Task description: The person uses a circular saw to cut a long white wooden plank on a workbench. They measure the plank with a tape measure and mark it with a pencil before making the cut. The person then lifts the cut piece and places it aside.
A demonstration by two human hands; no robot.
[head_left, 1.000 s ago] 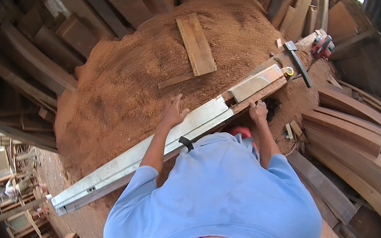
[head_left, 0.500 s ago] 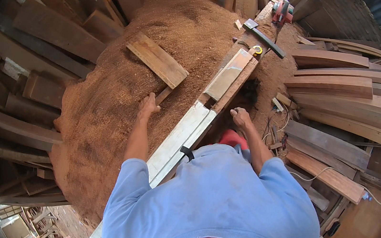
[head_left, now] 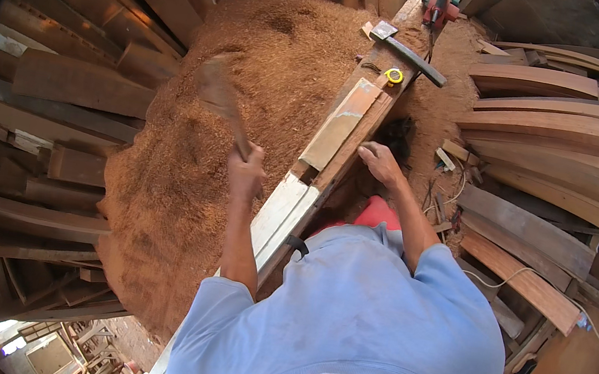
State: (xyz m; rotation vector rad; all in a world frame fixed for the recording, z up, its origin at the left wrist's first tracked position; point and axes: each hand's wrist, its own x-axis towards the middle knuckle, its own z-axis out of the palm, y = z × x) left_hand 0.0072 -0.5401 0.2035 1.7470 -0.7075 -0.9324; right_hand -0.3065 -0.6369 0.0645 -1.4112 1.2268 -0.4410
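My left hand is closed round a narrow wooden stick, its broader, motion-blurred end over the sawdust, left of a long workpiece with white faces. My right hand has curled fingers at the workpiece's right edge. A pale wooden piece lies along the workpiece's upper part. Just beyond it are a yellow tape measure and a dark bar tool with a metal head. A red power tool rests at the far end. A red object is partly hidden below my right arm.
A broad sawdust heap lies left of the workpiece. Stacked planks surround it at left and back, with curved timbers at right. A pale cord crosses boards at lower right. A cluttered area with small wooden frames shows at lower left.
My left hand has taken hold of the wooden piece that lay on the sawdust and lifted it. My right hand has shifted upward along the workpiece's edge. The view has turned, leaving the workpiece steeper.
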